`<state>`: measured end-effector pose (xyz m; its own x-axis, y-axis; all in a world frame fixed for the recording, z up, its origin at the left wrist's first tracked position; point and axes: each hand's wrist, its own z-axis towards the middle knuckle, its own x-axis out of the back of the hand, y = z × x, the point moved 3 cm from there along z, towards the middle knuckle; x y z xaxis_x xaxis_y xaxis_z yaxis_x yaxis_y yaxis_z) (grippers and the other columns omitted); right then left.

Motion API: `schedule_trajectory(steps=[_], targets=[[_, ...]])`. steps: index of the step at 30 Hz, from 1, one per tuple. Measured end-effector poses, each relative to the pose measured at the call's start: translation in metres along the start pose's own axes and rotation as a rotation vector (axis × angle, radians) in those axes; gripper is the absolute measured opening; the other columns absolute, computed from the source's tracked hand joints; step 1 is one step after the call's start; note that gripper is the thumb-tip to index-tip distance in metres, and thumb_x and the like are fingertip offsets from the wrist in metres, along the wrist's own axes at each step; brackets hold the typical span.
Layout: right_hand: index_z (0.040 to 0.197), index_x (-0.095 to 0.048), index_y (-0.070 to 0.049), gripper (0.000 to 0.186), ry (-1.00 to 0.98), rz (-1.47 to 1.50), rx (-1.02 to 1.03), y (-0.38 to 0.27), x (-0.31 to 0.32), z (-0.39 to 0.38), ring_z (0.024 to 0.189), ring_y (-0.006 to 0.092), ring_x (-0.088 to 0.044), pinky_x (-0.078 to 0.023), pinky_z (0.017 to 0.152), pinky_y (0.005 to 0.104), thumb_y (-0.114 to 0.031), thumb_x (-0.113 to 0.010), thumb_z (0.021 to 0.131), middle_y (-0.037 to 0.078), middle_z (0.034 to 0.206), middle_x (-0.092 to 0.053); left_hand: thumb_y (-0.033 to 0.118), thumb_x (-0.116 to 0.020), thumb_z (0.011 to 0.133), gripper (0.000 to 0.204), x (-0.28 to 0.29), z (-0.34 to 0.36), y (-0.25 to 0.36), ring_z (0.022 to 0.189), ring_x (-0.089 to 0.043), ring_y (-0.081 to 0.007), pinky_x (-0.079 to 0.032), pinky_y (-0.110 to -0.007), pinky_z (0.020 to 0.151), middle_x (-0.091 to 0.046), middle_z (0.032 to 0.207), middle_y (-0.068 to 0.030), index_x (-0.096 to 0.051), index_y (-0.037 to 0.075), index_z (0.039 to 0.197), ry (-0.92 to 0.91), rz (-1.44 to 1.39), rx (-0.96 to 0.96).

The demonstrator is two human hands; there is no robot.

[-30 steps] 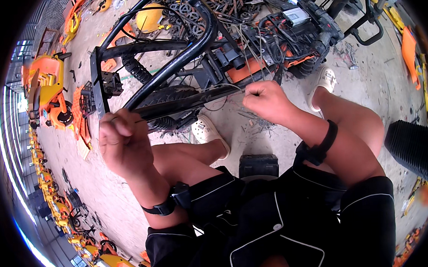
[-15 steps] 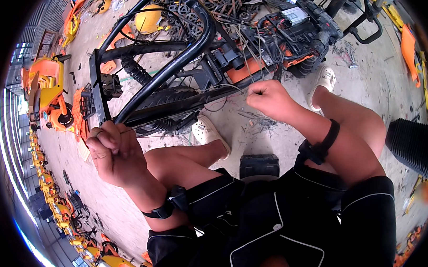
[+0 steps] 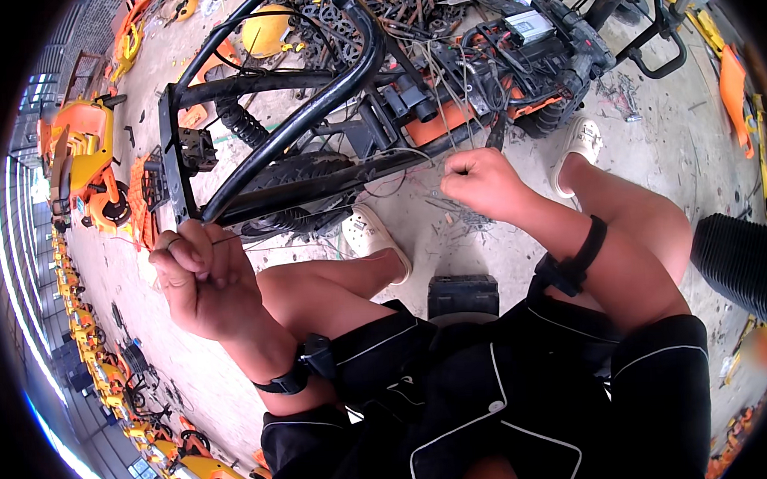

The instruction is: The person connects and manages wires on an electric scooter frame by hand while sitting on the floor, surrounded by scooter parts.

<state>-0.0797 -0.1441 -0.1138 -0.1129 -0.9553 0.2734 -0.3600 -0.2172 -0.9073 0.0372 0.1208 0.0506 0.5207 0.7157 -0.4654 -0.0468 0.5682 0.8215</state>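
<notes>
**Pulling a thin wire out of a stripped scooter frame**

I sit on a low stool, looking down past my knees. My left hand is curled into a fist around one end of a thin wire, held out to my left. My right hand pinches the same wire close to the black scooter frame lying on the concrete floor in front of me. The wire runs taut between my hands. Judging by the tangle of cables in the frame, the wire is only partly freed; much stripping seems left. Orange scooter parts lie nearby.
</notes>
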Motion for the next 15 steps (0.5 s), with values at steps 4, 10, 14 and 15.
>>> schedule_trajectory(steps=[4,10,14,15], targets=[[0.068,-0.063,0.000,0.026,-0.005,-0.019,-0.003,-0.001,0.000,-0.002,0.044,0.0184,-0.059,-0.047,0.049,0.0342,-0.024,-0.060,0.077,0.009,0.054,-0.057,0.026,-0.043,0.102,0.032,-0.002,-0.002,0.001,0.048,-0.027,-0.0057,-0.025,-0.020,0.044,-0.034,0.065,0.0017,-0.046,0.007,0.077,0.011,-0.011,0.017],[0.070,-0.063,-0.001,0.027,0.038,-0.146,0.044,0.002,-0.006,-0.002,0.050,0.0261,-0.060,-0.048,0.054,0.0386,-0.027,-0.059,0.076,0.013,0.056,-0.057,0.025,-0.043,0.102,0.031,-0.003,-0.006,0.006,0.048,-0.026,-0.0055,-0.025,-0.019,0.045,-0.034,0.065,0.0018,-0.046,0.007,0.077,0.032,0.002,0.017],[0.070,-0.062,-0.001,0.027,0.033,-0.174,0.040,0.004,-0.011,-0.002,0.057,0.0312,-0.060,-0.047,0.057,0.0402,-0.027,-0.058,0.076,0.015,0.059,-0.058,0.024,-0.044,0.102,0.030,0.003,-0.009,0.010,0.048,-0.027,-0.0055,-0.025,-0.020,0.044,-0.033,0.064,0.0022,-0.046,0.006,0.077,0.048,0.008,0.011],[0.071,-0.062,-0.001,0.026,0.038,-0.181,0.040,0.003,-0.011,-0.003,0.058,0.0321,-0.060,-0.046,0.057,0.0403,-0.026,-0.058,0.076,0.015,0.060,-0.058,0.023,-0.044,0.102,0.030,0.002,-0.010,0.010,0.048,-0.027,-0.0056,-0.025,-0.020,0.044,-0.033,0.064,0.0024,-0.046,0.006,0.077,0.039,-0.001,0.016]])
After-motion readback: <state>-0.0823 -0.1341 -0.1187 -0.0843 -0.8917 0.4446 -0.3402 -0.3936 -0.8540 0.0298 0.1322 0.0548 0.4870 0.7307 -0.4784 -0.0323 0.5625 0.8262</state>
